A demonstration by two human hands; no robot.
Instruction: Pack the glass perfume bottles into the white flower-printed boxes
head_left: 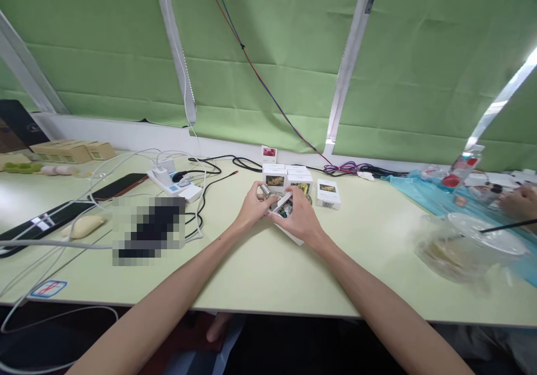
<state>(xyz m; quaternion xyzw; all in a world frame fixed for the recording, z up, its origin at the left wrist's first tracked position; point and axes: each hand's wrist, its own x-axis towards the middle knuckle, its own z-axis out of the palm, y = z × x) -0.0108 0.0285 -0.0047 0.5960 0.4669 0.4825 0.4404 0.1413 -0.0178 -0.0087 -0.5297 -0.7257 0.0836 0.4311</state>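
The boxes (pixel 329 190) look like smooth card, the cylinder (pixel 265 188) shiny metal, the blinds (pixel 302 45) matt cloth.

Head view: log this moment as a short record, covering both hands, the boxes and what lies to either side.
left hand: grips a small metallic cylinder
right hand: holds a white picture box
behind hands: more white boxes
apart, right of hands: one printed box
far left: power strip, cables
far right: blue sheet; clear container, blurred
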